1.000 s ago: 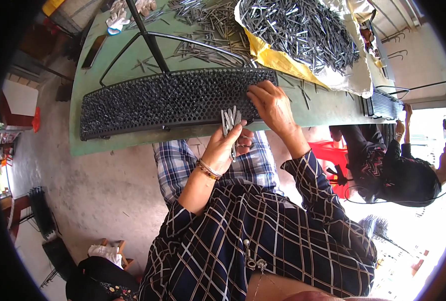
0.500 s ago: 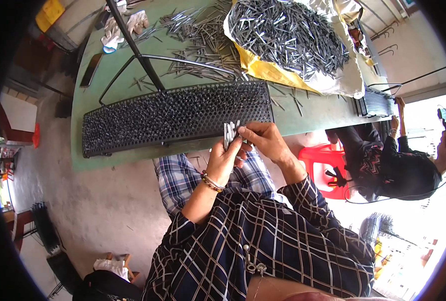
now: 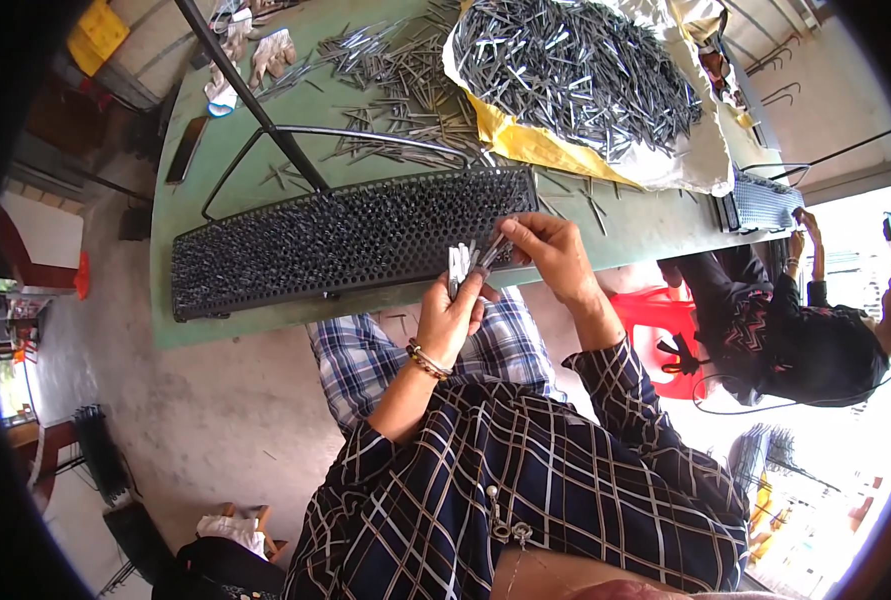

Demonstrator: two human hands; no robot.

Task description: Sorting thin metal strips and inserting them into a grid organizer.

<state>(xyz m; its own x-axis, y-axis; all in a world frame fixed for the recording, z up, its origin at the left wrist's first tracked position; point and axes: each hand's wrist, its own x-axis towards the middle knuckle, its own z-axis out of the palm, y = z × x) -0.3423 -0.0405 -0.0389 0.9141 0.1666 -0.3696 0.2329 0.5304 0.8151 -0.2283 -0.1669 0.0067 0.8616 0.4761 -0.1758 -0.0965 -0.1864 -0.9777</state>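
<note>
Both hands, left hand (image 3: 452,312) and right hand (image 3: 553,258), clamp metal pins (image 3: 472,260) beside perforated rack (image 3: 345,240)

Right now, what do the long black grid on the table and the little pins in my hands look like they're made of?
The long black grid looks like dark painted or coated metal: matte, stiff, evenly perforated. The pins, bunched in the left hand and picked by the right hand, look like bare steel: grey, with bright glints, like the heap of pins.

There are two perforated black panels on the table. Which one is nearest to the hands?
The long panel directly before both hands; the right hand is at its right end. The other panel lies far right, beside another person.
</note>
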